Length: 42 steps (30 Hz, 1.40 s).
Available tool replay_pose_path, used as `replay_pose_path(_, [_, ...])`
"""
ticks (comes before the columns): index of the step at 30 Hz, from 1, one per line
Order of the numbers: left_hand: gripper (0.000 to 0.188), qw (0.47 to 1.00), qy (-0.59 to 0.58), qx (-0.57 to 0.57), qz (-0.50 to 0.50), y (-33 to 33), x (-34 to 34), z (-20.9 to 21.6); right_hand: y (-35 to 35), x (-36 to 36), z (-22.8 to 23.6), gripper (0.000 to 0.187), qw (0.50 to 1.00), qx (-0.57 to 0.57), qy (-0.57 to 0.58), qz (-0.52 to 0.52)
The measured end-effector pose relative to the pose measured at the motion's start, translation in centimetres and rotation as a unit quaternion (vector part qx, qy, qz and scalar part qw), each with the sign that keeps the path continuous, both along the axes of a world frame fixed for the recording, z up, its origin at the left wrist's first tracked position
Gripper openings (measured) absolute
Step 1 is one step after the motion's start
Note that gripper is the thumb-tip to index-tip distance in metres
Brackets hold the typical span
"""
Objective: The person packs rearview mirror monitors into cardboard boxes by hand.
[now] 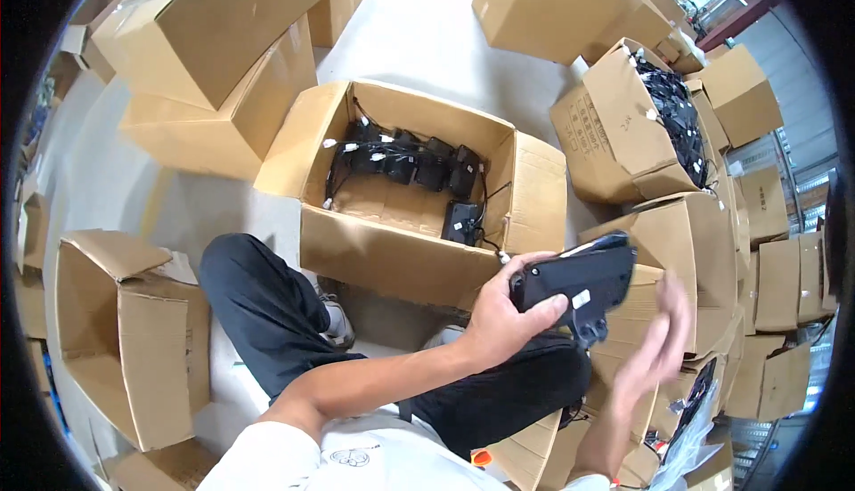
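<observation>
My left hand [500, 315] grips a black plastic device housing [583, 279] by its near end, thumb on top. The housing has a small white label and a protruding black part at its lower side. Close by on the right, my right hand [657, 341] is apart from it, fingers stretched out and slightly blurred, holding nothing. In front of me stands an open cardboard box [401, 255]. Several similar black units [414, 166] with cables and white plugs lie along its far side, and another black unit [460, 222] lies at its right end.
An upright box [614, 126] filled with black cabled parts [674, 117] stands at the right. Stacked cartons [209, 37] rise at the far left. An open box [134, 340] lies near my left knee, and clear plastic [695, 433] sits by my right arm.
</observation>
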<state>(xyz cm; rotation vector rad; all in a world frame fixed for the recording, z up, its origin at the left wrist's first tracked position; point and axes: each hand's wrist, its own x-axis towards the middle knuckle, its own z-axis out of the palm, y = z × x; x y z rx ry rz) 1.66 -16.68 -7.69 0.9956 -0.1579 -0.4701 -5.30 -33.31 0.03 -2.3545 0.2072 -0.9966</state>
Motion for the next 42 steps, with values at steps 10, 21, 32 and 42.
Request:
replay_pose_path(10, [0.068,0.961,-0.117,0.056,-0.242,5.6,8.0,0.8,1.7,9.0,0.5,0.065,0.955,0.129,0.204,0.175])
replay_pose_path(21, [0.048,0.990,0.018,0.117,-0.072,7.0,23.4,-7.1,-1.8,21.5,-8.9,0.047,0.768,0.285,0.518,0.246])
replay_pose_path(32, [0.032,0.903,0.277,0.254,-0.209,6.4,26.0,-39.6,-10.0,15.5,-10.4,0.053,0.926,-0.151,0.305,0.162])
replay_pose_path(42, [0.081,0.605,-0.080,0.651,-0.451,0.9,24.3,-32.7,-22.4,-14.8,-19.1,0.041,0.785,0.328,0.439,-0.289])
